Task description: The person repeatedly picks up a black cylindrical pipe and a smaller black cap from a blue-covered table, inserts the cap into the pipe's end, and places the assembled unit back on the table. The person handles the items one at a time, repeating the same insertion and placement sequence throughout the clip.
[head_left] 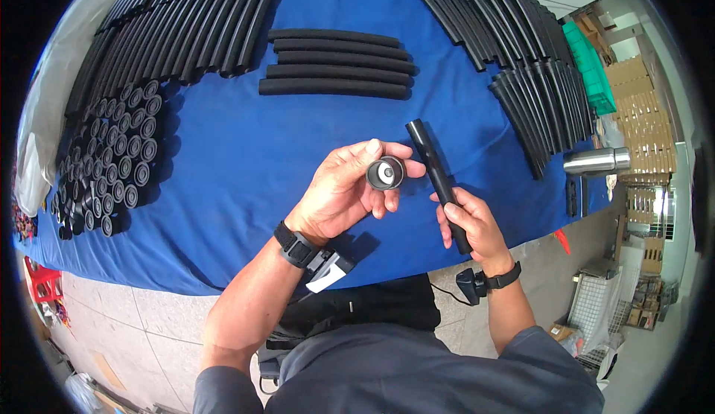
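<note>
My left hand (pixel 350 183) is closed round a short black round cap (pixel 386 173), its hollow end facing up and a pale ring with a dark centre showing inside. To its right, my right hand (pixel 473 228) grips a smooth black tube (pixel 434 164) near its lower end. The tube slants up and to the left, its far end beyond the cap and apart from it. Both hands are above a blue cloth (pixel 216 183) on the table. Beyond them, several black foam tubes (pixel 335 71) lie crosswise in a stack of rows.
At left stand many round black caps (pixel 119 153), below rows of black tubes (pixel 201 27). On the right lie rows of finished-looking black rods (pixel 521 49), with a green crate (pixel 588 68) and a steel flask (pixel 597 161) beside them. A red stool (pixel 45 281) is at lower left.
</note>
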The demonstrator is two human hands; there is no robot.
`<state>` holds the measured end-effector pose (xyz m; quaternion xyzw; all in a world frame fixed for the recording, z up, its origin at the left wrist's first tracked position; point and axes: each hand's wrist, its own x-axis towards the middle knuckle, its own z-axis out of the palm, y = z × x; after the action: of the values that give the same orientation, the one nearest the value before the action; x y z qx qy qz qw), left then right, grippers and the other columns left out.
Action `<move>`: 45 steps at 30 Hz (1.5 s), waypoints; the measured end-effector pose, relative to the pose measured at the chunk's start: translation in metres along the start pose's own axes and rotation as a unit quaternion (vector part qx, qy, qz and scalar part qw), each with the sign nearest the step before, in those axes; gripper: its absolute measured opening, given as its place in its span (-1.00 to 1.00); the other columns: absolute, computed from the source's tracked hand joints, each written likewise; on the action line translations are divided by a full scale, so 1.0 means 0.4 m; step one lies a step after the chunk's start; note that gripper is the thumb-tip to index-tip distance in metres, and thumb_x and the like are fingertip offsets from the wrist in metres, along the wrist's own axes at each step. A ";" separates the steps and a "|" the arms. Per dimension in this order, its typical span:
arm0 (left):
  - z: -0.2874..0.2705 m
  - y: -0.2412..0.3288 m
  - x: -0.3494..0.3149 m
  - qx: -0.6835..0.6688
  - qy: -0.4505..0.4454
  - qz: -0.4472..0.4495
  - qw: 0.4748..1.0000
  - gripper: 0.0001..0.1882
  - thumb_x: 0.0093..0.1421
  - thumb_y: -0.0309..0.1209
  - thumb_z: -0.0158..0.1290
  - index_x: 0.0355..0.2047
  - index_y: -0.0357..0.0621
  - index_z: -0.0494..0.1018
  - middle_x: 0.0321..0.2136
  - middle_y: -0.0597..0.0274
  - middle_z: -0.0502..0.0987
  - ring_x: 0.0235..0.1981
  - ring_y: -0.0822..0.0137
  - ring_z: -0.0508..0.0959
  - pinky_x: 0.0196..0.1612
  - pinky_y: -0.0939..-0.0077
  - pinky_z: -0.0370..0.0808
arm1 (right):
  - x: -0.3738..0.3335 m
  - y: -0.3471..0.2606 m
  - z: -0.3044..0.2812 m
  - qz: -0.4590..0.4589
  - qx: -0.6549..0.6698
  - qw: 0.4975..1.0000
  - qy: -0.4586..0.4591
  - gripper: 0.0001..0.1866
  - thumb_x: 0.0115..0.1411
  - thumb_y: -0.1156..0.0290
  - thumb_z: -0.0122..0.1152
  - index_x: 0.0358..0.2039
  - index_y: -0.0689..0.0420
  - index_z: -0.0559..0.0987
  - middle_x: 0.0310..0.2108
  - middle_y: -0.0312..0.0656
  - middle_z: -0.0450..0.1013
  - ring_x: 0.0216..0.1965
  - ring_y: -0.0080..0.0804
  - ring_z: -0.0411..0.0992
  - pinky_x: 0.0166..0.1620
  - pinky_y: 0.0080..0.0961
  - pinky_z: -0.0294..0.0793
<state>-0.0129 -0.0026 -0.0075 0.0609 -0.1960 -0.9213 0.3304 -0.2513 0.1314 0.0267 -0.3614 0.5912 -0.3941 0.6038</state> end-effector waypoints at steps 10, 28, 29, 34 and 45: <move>-0.001 -0.006 0.000 -0.017 0.002 -0.015 1.000 -0.60 0.51 -0.13 -0.12 -0.02 -0.23 0.49 -0.18 -0.30 0.62 -0.64 0.41 0.52 -0.61 0.61 0.49 | 0.001 0.001 0.001 0.001 0.000 1.000 0.001 -0.69 0.44 0.35 0.08 0.04 0.32 0.48 -0.40 -0.27 0.43 -0.51 -0.58 0.43 -0.49 -0.58 0.47; -0.030 0.069 0.006 -0.048 0.144 0.172 0.973 -0.44 0.40 0.23 -0.11 -0.36 -0.02 0.45 -0.47 0.36 0.31 -0.36 0.33 0.37 -0.31 0.40 0.36 | -0.035 0.004 0.230 0.047 0.140 0.975 -0.168 -0.43 0.48 0.03 0.00 0.28 0.21 0.32 -0.46 -0.25 0.40 -0.66 -0.61 0.32 -0.63 -0.65 0.33; -0.027 0.068 0.006 -0.059 0.151 0.165 0.973 -0.44 0.41 0.21 -0.12 -0.37 -0.02 0.44 -0.48 0.36 0.30 -0.37 0.32 0.36 -0.30 0.37 0.38 | -0.031 0.008 0.235 0.051 0.149 0.973 -0.168 -0.43 0.47 0.03 0.00 0.29 0.21 0.32 -0.46 -0.25 0.40 -0.66 -0.60 0.32 -0.63 -0.65 0.33; -0.036 0.065 0.006 -0.054 0.116 0.153 0.980 -0.44 0.42 0.20 -0.13 -0.37 -0.04 0.45 -0.45 0.32 0.34 -0.35 0.29 0.39 -0.28 0.34 0.43 | -0.023 0.009 0.232 0.065 0.179 0.966 -0.172 -0.43 0.48 0.04 0.00 0.29 0.20 0.32 -0.46 -0.24 0.41 -0.66 -0.59 0.33 -0.62 -0.64 0.35; -0.044 0.073 -0.002 -0.060 0.117 0.173 0.976 -0.53 0.43 0.07 -0.03 -0.44 -0.03 0.40 -0.53 0.35 0.37 -0.57 0.39 0.43 -0.47 0.48 0.43 | -0.024 -0.008 0.261 0.090 0.097 0.980 -0.146 -0.58 0.52 0.14 -0.06 0.22 0.13 0.34 -0.48 -0.32 0.36 -0.67 -0.65 0.30 -0.65 -0.68 0.32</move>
<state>0.0091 -0.0282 -0.0121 0.1131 -0.1080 -0.8469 0.5083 -0.1471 0.1358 0.0378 -0.2999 0.4857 -0.3369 0.7487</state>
